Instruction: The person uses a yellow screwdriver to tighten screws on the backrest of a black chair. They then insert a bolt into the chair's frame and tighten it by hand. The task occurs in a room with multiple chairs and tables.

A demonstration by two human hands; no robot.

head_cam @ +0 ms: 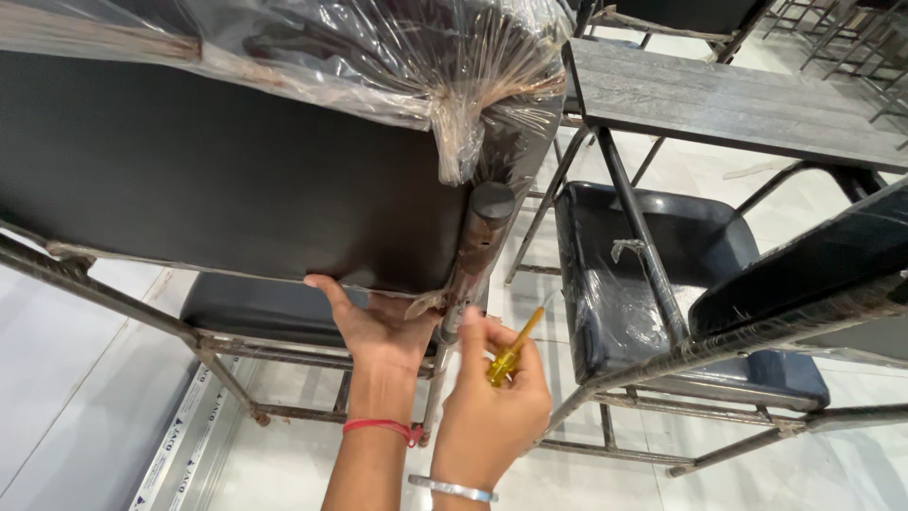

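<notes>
Screwdriver [512, 352] gripped in right hand [492, 402], beside chair leg [463, 284].

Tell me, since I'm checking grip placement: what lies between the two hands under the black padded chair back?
In the head view, the rusty metal frame tube with torn plastic wrap runs between left hand and right hand.

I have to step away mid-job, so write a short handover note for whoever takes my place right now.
Left hand: palm up, bracing the lower edge of the black chair back, still partly in plastic wrap.
Right hand: gripping a yellow-handled screwdriver beside the metal frame tube.
Done: cannot tell; the fastener is hidden.
Left: work at that tube joint; wrap not yet removed.
</notes>
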